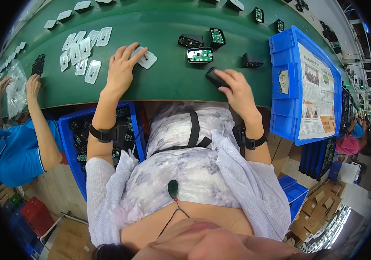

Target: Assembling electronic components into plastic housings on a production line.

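My left hand point(122, 71) is over the green table with its thumb and index finger at the upper left corner of a white plastic cover point(148, 60), which sits tilted beside the hand. Several similar white covers point(84, 48) lie loosely grouped to its left. My right hand point(238, 92) grips a small black plastic housing point(214, 78) near the table's front edge; part of it is hidden under the fingers. Just beyond are black housings with green circuit boards point(200, 55) inside, and a dark housing point(251, 61) sits to the right.
A blue crate point(284, 82) with newspaper point(317, 86) stands at the right. Another blue bin point(75, 167) with circuit-board parts is below the table edge at left. A co-worker in blue point(29, 143) works at far left beside a clear plastic bag point(15, 89) and small black parts point(39, 65).
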{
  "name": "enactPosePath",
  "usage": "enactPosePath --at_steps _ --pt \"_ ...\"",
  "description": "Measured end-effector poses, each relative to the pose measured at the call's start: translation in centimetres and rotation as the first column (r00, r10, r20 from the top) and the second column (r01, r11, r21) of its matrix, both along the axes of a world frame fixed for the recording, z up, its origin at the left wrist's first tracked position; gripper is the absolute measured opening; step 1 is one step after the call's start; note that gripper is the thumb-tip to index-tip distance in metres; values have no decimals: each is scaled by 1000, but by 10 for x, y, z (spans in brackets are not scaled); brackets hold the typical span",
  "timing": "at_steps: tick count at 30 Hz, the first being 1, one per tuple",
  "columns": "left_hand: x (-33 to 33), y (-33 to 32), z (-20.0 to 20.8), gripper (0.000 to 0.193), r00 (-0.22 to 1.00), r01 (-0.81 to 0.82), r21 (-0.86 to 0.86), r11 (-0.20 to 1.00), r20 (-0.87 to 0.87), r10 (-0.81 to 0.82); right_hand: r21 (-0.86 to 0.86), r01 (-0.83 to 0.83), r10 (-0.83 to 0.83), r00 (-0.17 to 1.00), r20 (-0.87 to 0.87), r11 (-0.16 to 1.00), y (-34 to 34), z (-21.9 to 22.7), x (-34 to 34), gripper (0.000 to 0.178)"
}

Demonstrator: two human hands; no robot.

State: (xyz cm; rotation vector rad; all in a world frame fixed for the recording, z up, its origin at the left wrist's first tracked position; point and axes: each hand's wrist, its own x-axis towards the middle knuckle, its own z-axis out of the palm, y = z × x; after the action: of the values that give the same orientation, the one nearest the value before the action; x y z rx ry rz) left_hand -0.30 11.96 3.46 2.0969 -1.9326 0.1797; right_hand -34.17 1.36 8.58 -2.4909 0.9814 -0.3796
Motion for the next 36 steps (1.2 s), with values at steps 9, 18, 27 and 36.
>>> enactPosePath --at_steps 9,18,27,36 --pt "6 15 -21 44 950 32 -192 981 -298 -89 -160 -221 250 949 192 962 -2 -24 62 45" --pt "-28 16 -10 51 953 -113 -239 964 -301 37 -228 -106 168 947 274 968 -20 -39 75 42" --pt "-85 4 -6 47 904 -154 -306 940 -428 8 -324 -75 180 934 310 943 -19 -47 82 43" --pt "-104 4 -10 39 952 -82 -396 915 -302 -45 -333 -65 178 930 322 941 -18 -47 83 46"
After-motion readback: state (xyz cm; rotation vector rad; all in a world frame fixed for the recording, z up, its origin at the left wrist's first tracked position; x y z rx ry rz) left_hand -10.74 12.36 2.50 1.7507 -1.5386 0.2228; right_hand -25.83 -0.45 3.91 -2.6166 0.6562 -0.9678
